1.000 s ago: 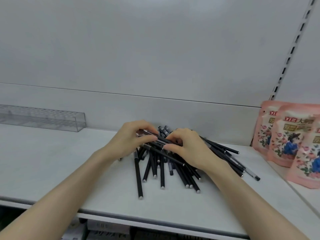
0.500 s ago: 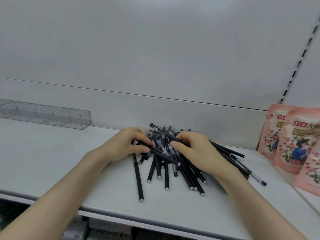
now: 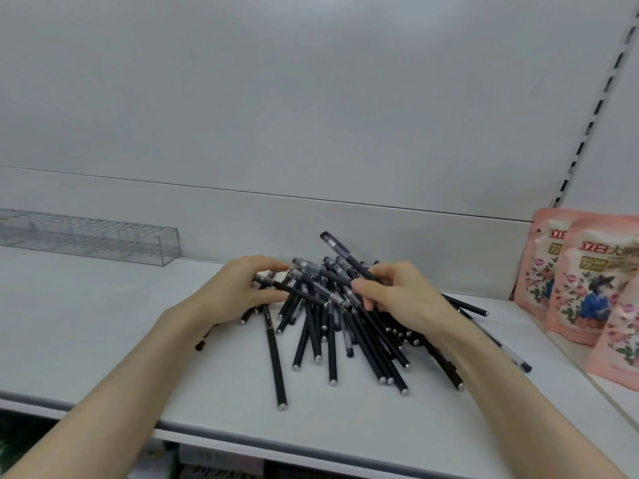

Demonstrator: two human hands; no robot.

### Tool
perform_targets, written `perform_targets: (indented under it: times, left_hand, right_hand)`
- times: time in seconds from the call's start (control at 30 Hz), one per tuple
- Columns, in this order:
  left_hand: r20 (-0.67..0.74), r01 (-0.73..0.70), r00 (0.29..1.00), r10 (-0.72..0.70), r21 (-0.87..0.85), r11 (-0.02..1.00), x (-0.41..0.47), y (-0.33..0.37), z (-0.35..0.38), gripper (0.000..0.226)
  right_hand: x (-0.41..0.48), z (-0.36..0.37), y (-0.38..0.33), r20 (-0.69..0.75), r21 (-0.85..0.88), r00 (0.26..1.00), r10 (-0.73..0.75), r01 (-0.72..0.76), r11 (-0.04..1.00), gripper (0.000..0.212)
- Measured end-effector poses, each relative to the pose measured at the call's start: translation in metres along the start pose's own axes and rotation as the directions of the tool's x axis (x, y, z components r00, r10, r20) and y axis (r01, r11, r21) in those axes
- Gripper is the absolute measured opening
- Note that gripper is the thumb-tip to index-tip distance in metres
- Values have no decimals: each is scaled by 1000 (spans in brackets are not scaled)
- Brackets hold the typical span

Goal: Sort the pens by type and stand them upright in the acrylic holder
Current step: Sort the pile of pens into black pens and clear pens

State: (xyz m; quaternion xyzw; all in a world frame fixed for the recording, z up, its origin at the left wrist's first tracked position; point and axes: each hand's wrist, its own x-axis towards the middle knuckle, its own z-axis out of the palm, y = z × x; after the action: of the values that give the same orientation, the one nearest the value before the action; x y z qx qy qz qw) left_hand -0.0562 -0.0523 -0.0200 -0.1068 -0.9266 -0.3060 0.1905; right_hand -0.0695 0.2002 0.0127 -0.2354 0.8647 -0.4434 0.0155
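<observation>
The left hand [image 3: 238,292] curls its fingers round a few of the black pens [image 3: 332,357] at the pile's left side, and the right hand [image 3: 401,299] pinches others between thumb and bent fingers near its top. The pile lies criss-crossed on the shelf [image 3: 138,357], well apart from the acrylic holder [image 3: 103,240] at the back left. Pink pouches [image 3: 587,281] stand at the right.

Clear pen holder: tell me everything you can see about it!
The acrylic holder is a long, low, see-through plastic box with rows of small holes in its top. It lies flat on the shelf by the back wall, left of the pen pile. No pens stand in it. Its left end runs out of view.
</observation>
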Motion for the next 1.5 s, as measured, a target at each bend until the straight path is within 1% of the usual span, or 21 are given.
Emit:
perform_targets:
  times: [0.07,0.13,0.2,0.27,0.33,0.43,0.53,0.6,0.63,0.7,0.77,0.8,0.87,0.9,0.97,1.1,1.17,1.23,1.3,1.4,1.5]
  left_hand:
    - [21,5,1000,-5,10,1000,2,-3,2,40]
    - [66,-32,997,26,78,996,5,-3,6,34]
    - [101,-51,994,34,165,985,7,-4,9,24]
    - [90,-69,994,54,176,982,7,-4,8,15]
    - [3,-117,993,117,74,990,5,1,6,8]
    - [-103,-158,984,142,-163,974,0,19,1,17]
    - [3,-157,986,167,-320,934,-6,37,1,25]
    - [48,-166,979,196,-359,919,-8,43,1,27]
    - [29,-164,982,188,-378,911,-8,46,1,24]
    - [-69,-140,990,122,-410,901,-6,47,0,20]
    - [-174,-92,985,15,-442,892,-4,48,0,35]
    - [-217,-67,975,-50,-501,863,-4,49,-1,42]
    - [-256,-50,952,-168,-671,739,-5,55,-1,52]
    - [-245,-45,948,-203,-736,676,-6,59,-2,54]
    - [-179,-27,966,-188,-790,612,-6,66,-2,48]
    - [-100,-36,993,-64,-770,637,-6,75,3,38]
    - [-69,-18,996,-62,-801,598,-7,80,4,40]
    - [-54,-11,997,-62,-834,552,-8,84,3,42]
    - [-66,-31,997,-42,-822,569,-8,88,1,37]
    - [-66,-69,997,29,-757,649,-9,94,-6,31]
    - [11,-69,995,104,-674,736,-10,89,-13,39]
  right_hand:
    - [0,-2,1,-9,143,999,31,-30,989,22]
    - [0,1,-1,12,258,999,45,-47,965,15]
    - [0,3,-3,52,330,998,39,-54,943,13]
    - [-1,4,-3,109,356,993,35,-72,932,14]
    - [-1,4,-3,133,329,990,46,-88,940,18]
    - [-2,4,-5,90,373,995,38,-69,925,24]
    - [-4,4,-7,84,532,996,35,-75,844,24]
    - [-6,3,-10,162,562,986,30,-118,818,26]
    - [-7,4,-11,213,554,977,13,-131,822,27]
    - [-8,6,-13,280,521,959,-42,-115,846,25]
    - [-8,6,-12,293,527,952,-89,-83,846,23]
    - [-8,7,-11,302,536,947,-105,-78,840,22]
    - [-7,10,-10,327,532,937,-120,-78,843,22]
    - [-7,12,-10,338,524,933,-127,-74,848,21]
    - [-8,17,-12,352,514,925,-142,-64,856,17]
    - [-11,21,-17,409,515,904,-124,-117,849,16]
    - [-13,22,-19,428,489,896,-115,-123,864,23]
    - [-13,22,-21,447,478,885,-126,-118,870,22]
    - [-14,22,-22,473,517,865,-168,-118,848,14]
    - [-13,24,-25,460,592,866,-197,-133,795,10]
    - [-12,23,-33,379,530,920,-98,-129,838,15]
